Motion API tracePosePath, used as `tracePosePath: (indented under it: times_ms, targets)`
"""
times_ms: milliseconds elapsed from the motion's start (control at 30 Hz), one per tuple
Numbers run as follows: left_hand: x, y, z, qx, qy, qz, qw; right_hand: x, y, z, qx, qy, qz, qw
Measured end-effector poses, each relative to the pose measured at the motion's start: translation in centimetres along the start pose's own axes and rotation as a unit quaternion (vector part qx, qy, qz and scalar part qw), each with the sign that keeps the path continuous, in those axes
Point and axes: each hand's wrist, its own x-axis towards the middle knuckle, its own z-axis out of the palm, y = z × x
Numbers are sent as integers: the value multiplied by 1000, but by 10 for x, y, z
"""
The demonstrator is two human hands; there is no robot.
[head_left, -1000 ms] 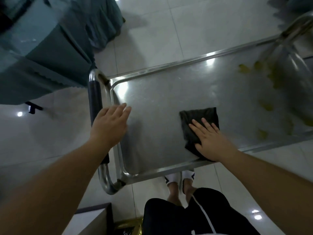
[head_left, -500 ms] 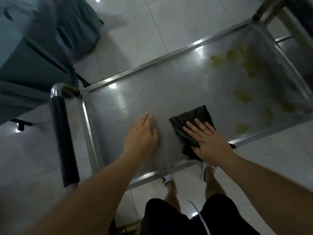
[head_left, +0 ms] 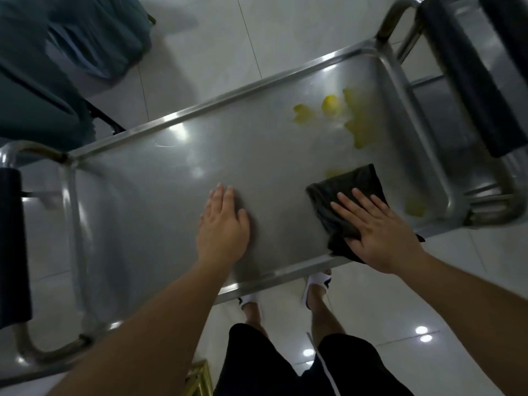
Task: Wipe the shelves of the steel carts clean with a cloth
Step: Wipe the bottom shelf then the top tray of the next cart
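The steel cart's top shelf [head_left: 177, 172] fills the middle of the head view. A folded dark cloth [head_left: 347, 192] lies on its right part, near the front rim. My right hand [head_left: 377, 230] presses flat on the cloth with straight, spread fingers. My left hand [head_left: 223, 227] rests flat on the bare steel at the shelf's middle, fingers straight. Yellow smears [head_left: 331, 105] dot the far right of the shelf, and one patch [head_left: 415, 208] sits right of the cloth by the corner.
Black-padded push handles stand at the cart's left end [head_left: 13, 247] and right end [head_left: 468, 67]. A teal-draped piece of furniture [head_left: 57, 67] stands beyond the far left corner. White tiled floor [head_left: 223, 44] surrounds the cart. My feet [head_left: 317, 284] stand under the front rim.
My left hand left the cart's left end and now lies flat on the shelf's middle. My right hand slid the cloth rightward toward the yellow smears. The view shifted right.
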Motion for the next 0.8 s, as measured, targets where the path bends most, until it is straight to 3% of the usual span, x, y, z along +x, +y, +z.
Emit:
tracePosePath:
  times_ms: [167,300,433,567,667,800]
  targets:
    - [14,13,19,0,30,-32,999,-15,74,-6,19,5,34,999]
    - [30,5,28,-6,87,-73,993,-22,107,-12,52,10,162,985]
    - [36,-14,44,-8,132,-130,983,-7,72,-6,71,64,291,952]
    - [38,-16,59,-21,162,-127,978,35,14,-5,104,98,416,898]
    - [37,-17,61,-17,173,-133,976,69,-38,-9,106,109,364,919]
    - [39,-20,63,-15,172,-132,976,104,-102,-10,83,102,172,976]
